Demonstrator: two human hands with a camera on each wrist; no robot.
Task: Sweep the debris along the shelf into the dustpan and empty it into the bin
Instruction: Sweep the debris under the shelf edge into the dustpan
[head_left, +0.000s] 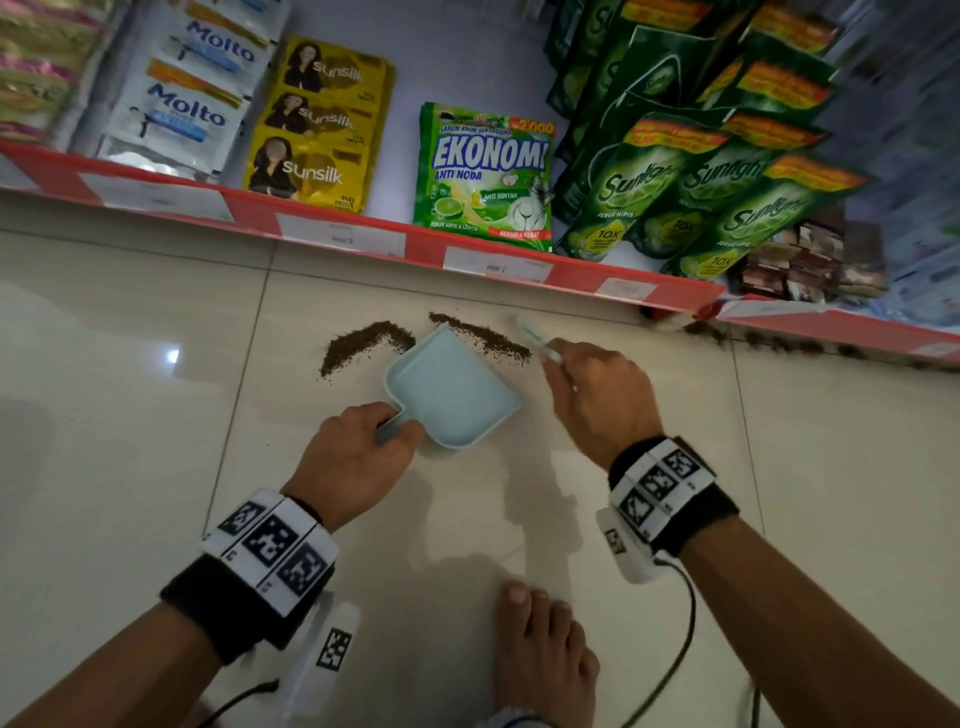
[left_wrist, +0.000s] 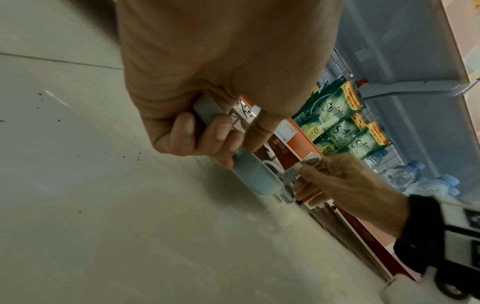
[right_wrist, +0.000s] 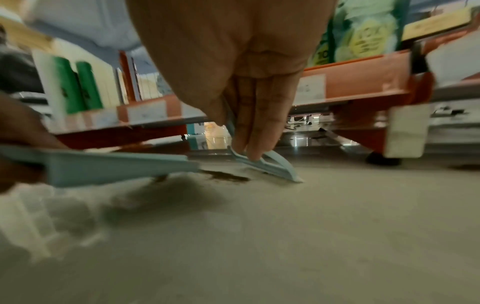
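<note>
Glossy cream floor tiles (head_left: 156, 415) run beneath a red-edged shop shelf (head_left: 363, 234) stocked with soap and shampoo sachets. Just in front of that shelf sits a pale blue plastic dustpan (head_left: 452, 387), one corner of its open mouth pointing toward the shelf; its pan looks bare, with nothing collected yet. The left hand (head_left: 353, 457) has its fingers curled round the dustpan's short handle, and from the right wrist view the pan seems tipped, its near edge lifted off the floor. Dark brown granular debris (head_left: 363, 340) lies in two streaks, one to the left of the dustpan's mouth and one to its right (head_left: 483, 335), with more trailing under the shelf edge further right. The right hand (head_left: 597, 395) pinches a small pale blue brush (head_left: 535, 343) at the right streak. To sweep well, I judge the dustpan's lip should press flat on the tile, mouth turned toward the right streak, with short strokes. No bin is in view.
</note>
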